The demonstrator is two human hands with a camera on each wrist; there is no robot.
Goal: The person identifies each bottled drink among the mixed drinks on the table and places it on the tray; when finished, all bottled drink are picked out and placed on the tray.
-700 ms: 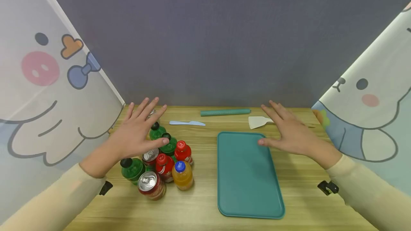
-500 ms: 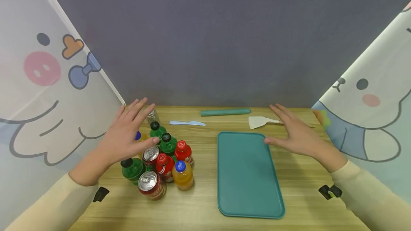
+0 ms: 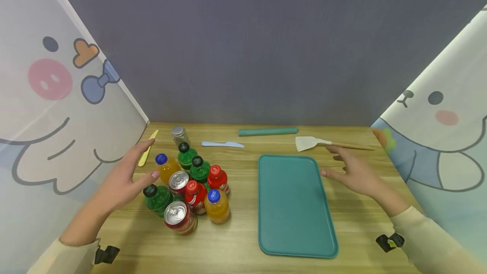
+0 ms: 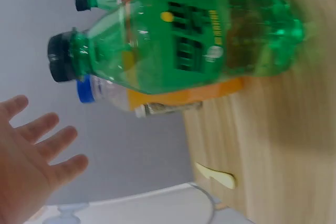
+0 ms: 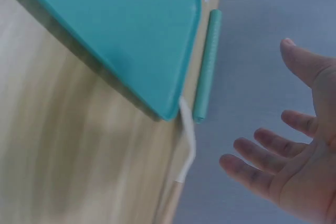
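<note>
My left hand (image 3: pixel 123 181) hovers empty at the left of a cluster of drinks, thumb spread from the fingers. Nearest to it are a green bottle (image 3: pixel 157 199) with a black cap and an orange juice bottle (image 3: pixel 167 167) with a blue cap. In the left wrist view the green bottle (image 4: pixel 178 40) stands apart from the fingers (image 4: pixel 55 142). Holding nothing, my right hand (image 3: pixel 351 172) is over the right edge of a teal tray (image 3: pixel 296 206), fingers slightly bent. A white spatula (image 3: pixel 307 143) with a wooden handle lies just beyond it.
The cluster also has cans (image 3: pixel 180 217), red-capped bottles (image 3: pixel 195 196) and a glass jar (image 3: pixel 180 135). A yellow knife (image 3: pixel 148 148), a light blue knife (image 3: pixel 222 144) and a teal stick-like tube (image 3: pixel 268 132) lie toward the back. A grey wall (image 3: pixel 243 54) and patterned side panels enclose the table.
My left hand has drawn left and back toward me, uncovering the jar, an orange juice bottle and the yellow knife. My right hand has shifted right and lower, its fingers more bent.
</note>
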